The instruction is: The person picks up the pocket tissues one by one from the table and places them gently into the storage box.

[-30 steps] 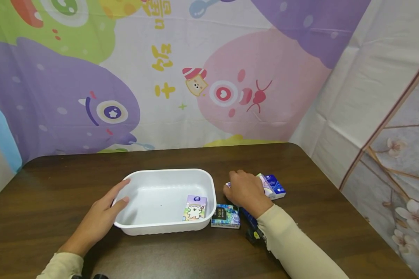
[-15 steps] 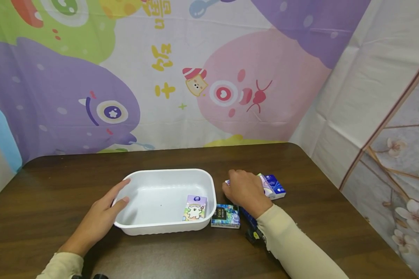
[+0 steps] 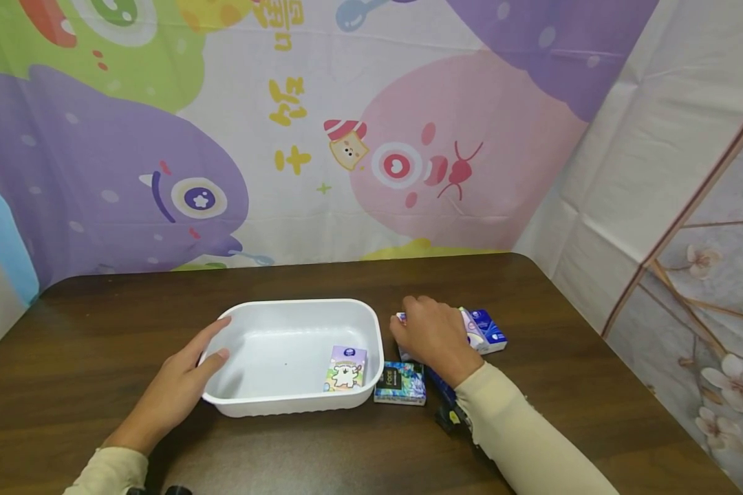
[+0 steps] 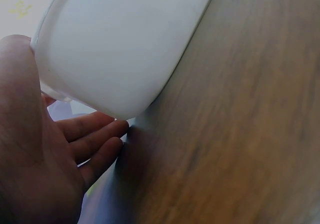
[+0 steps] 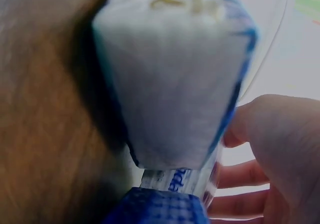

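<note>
My left hand (image 3: 176,381) holds the left end of a white plastic tray (image 3: 272,404), thumb and index finger over the rim. In the left wrist view its other fingers (image 4: 102,139) lie against the outer wall. Inside the tray, at the right, is a purple tissue packet (image 3: 347,369) with a white cartoon dog. Right of the tray, my right hand (image 3: 436,338) grips a tissue packet (image 3: 402,317) from above, mostly hidden by the hand. In front of it lies a blue-green tissue packet (image 3: 400,383) marked "Face". Packet ends fill much of the right wrist view.
Right of my right hand lie a pale purple packet (image 3: 473,331) and a blue packet (image 3: 489,330). A dark blue packet (image 3: 441,386) shows partly under my right wrist. Behind the brown wooden table (image 3: 285,454) hangs a cartoon-printed cloth (image 3: 309,234).
My right hand has shifted slightly left and away from me, with the gripped packet moving along. The left hand and the tray stay in place.
</note>
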{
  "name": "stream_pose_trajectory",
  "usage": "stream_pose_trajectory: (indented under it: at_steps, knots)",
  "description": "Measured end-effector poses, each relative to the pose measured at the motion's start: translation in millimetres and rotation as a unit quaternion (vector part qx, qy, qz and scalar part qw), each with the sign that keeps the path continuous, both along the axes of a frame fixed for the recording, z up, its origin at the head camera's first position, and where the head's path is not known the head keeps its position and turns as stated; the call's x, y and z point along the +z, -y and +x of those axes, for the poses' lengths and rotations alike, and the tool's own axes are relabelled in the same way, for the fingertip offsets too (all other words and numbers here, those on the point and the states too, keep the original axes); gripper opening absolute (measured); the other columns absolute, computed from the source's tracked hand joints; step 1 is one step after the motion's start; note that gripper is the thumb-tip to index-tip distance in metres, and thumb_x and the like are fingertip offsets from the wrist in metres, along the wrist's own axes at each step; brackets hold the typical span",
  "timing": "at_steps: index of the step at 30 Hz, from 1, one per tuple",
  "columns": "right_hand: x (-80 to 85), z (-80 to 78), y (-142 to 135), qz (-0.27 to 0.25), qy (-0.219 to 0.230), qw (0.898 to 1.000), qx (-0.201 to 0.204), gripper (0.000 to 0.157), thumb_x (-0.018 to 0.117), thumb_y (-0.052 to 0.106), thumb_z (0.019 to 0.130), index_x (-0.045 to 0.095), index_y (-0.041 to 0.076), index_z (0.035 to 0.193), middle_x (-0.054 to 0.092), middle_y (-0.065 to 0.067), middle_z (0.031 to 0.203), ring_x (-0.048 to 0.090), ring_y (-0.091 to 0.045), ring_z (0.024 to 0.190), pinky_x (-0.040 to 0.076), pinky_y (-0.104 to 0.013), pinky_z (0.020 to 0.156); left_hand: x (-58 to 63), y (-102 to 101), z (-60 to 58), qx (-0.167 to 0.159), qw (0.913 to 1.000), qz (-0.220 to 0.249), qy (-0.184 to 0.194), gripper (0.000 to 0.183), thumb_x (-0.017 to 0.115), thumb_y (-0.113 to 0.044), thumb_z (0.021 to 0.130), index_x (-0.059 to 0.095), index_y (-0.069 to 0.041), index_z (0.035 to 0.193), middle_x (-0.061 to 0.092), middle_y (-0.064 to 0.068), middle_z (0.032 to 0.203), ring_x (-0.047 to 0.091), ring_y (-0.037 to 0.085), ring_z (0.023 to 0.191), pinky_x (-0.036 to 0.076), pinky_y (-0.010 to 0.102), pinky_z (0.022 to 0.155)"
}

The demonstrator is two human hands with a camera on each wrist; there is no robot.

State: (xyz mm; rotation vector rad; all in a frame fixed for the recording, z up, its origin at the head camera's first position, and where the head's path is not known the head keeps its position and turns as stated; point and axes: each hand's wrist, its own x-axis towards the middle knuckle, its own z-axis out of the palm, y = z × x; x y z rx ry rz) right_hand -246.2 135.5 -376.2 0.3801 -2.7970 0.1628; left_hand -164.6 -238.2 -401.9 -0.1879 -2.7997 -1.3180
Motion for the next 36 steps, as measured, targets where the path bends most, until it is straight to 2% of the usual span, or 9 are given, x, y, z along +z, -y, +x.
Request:
stream_pose_trajectory:
  at_steps: [6,16,28,36]
  knots:
    - [-0.3,-0.4,0.9,-0.009,-0.029,0.999,0.012,0.031,0.061,0.038,0.091,0.070,0.008,0.089,0.065,-0.006,0.077,0.058,-0.025,0.058,0.050,-0.040,0.049,-0.1,0.1,-0.1,0.001,1.0000,-0.002,0.003,0.058,0.047,-0.039,0.106,0.031,-0.022,0.159,0.029,0.022,0.159,0.027,0.048,0.143,0.027,0.071,0.105]
    - [-0.7,-1.3,2.5,-0.034,-0.050,0.998,0.026,0.035,0.057,0.041,0.096,0.071,0.009,0.095,0.068,-0.006,0.085,0.065,-0.027,0.067,0.055,-0.043,0.056,0.5,-0.5,-0.4,-0.001,1.0000,0.006,0.002,0.058,0.048,-0.039,0.106,0.031,-0.022,0.159,0.028,0.022,0.160,0.025,0.048,0.144,0.026,0.070,0.106]
    - [0.2,-1.2,2.8,-0.065,-0.030,0.997,0.015,0.036,0.052,0.043,0.099,0.069,0.011,0.095,0.070,-0.005,0.091,0.067,-0.029,0.077,0.056,-0.046,0.065,-0.7,-0.8,1.4,-0.002,0.9999,0.008,-0.009,0.056,0.049,-0.036,0.106,0.033,-0.021,0.158,0.031,0.023,0.159,0.028,0.047,0.143,0.027,0.067,0.107]
    - [2.1,-0.6,2.9,-0.079,-0.040,0.996,0.020,0.033,0.058,0.044,0.095,0.070,0.013,0.093,0.069,-0.002,0.087,0.064,-0.023,0.071,0.055,-0.043,0.062,0.0,-0.8,0.5,-0.001,1.0000,0.009,-0.003,0.057,0.048,-0.037,0.106,0.032,-0.021,0.158,0.029,0.023,0.159,0.026,0.048,0.144,0.026,0.070,0.106]
